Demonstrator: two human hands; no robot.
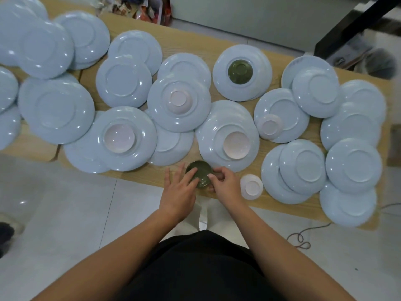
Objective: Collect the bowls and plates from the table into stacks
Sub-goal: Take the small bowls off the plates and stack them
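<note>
A small dark green bowl sits at the wooden table's near edge, between my two hands. My left hand lays straight fingers on its left side. My right hand curls its fingers round the bowl's right rim. Several pale blue plates lie upside down and overlapping across the table. A second green bowl rests upside down on a far plate. Pink bowls sit on some plates, and one pink bowl stands upside down just right of my right hand.
A grey tiled floor lies below the table's near edge. A cable loops on the floor at the right. Cluttered packaging stands beyond the table's far edge, and a dark beam crosses the top right.
</note>
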